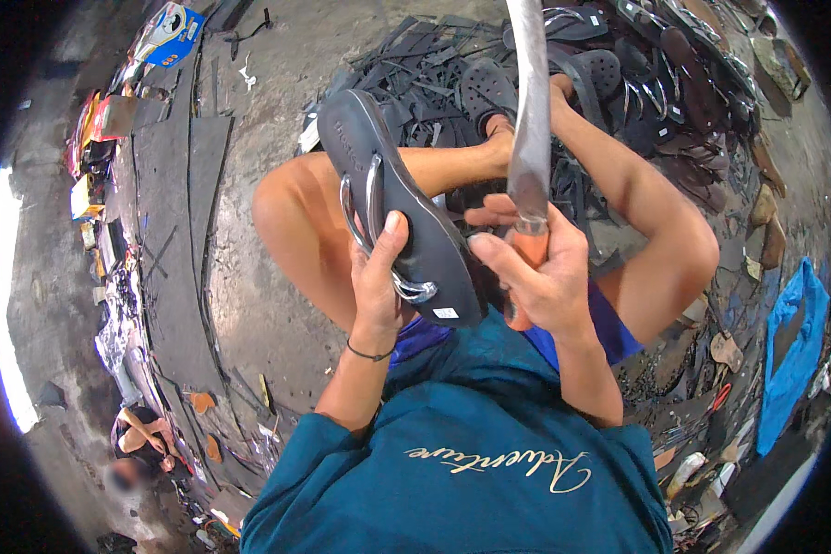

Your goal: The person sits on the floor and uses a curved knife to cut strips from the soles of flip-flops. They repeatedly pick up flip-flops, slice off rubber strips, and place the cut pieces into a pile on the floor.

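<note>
In my left hand is a black thong sandal with shiny silver-grey straps. My thumb lies over the strap, and the fingers pass behind the sole. The sandal tilts with its toe end up and to the left; a small white label sits near the heel. My right hand is closed around the orange handle of a long-bladed knife. Its curved blade points up and away from me, to the right of the sandal and apart from it. Part of the handle is hidden by my fingers.
Black offcut strips pile up beyond my legs. Finished-looking sandals lie heaped at far right. A blue cloth and red-handled scissors are on the right. Dark sheet material covers the left floor. Another person sits at lower left.
</note>
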`<state>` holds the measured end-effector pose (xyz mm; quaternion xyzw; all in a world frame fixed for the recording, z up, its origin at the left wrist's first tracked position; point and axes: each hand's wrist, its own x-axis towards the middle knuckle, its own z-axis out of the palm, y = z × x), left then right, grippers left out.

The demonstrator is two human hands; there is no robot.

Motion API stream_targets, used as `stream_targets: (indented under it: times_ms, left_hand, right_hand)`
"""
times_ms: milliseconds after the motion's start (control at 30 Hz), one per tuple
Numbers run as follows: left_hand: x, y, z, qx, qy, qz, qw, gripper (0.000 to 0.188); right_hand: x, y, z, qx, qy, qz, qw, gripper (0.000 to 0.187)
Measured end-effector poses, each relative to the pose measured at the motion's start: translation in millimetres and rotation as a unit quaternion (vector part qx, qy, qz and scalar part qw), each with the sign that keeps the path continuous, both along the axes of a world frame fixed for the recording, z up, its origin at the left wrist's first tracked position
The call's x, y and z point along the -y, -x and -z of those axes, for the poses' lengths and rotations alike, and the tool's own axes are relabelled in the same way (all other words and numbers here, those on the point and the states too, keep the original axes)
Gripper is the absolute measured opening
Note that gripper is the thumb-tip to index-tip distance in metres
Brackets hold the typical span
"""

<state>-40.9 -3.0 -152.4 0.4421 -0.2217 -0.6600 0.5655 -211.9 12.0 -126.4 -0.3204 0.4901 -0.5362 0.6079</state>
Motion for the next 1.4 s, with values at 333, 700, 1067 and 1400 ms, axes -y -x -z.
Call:
stream_targets:
  times_ms: [333,700,1067,1400]
  left_hand:
    - [6.6,4.9,1.8,0.035,0.004,-0.020,0.999,0.032]
    - [4.2,-25.2,14.8,-0.204,-0.059,0.071,0.975,0.046]
    - [-12.2,-10.3,14.3,0.035,-0.090,0.078,0.992,0.045]
    - [-9.1,36.3,-9.0,0.149,0.096,0.086,0.980,0.062]
  right_hand:
    - [4.5,-1.3,2.0,-0.132,0.075,0.009,0.988,0.024]
    - [-16.0,20.9,29.9,-0.229,-0.002,0.003,0.973,0.036]
    - [-0.5,17.3,27.2,-0.162,0.000,-0.056,0.985,0.037]
    - [-24.8,41.2,27.5,-0.111,-0.050,-0.081,0.989,0.032]
